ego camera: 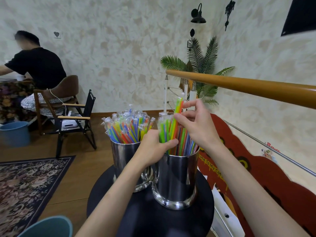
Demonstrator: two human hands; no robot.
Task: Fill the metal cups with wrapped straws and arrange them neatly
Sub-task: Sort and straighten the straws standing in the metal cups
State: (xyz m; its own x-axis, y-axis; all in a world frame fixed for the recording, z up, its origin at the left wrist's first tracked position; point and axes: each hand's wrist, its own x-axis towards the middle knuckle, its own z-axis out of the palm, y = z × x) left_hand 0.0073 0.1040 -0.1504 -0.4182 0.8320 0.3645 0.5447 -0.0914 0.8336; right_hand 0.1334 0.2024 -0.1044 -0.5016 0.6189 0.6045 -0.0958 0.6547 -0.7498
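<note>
Two shiny cylindrical metal cups w/ flared bases sit touching side by side on a round black table. Left cup is packed full w/ thin plastic straws in clear crinkly wrappers, blue, yellow, green, orange, fanned outward. Right cup, nearer the camera, holds a looser upright bundle, mostly green, orange and blue. Left hand rests at the rim of the right cup, thumb stretched across the front of the green straws, other fingers curled round behind them, gripping that clump. Right hand is above the same cup, thumb and forefinger pinching a few green/yellow/orange raised straws that stand higher than the rest; remaining fingers loosely spread. Behind: smooth wooden handrail, leafy fern-like plant, mottled cream plaster wall. Left side: floral rug on wood floor, folding black chair, blue plastic bucket, a seated person in a black tee
</note>
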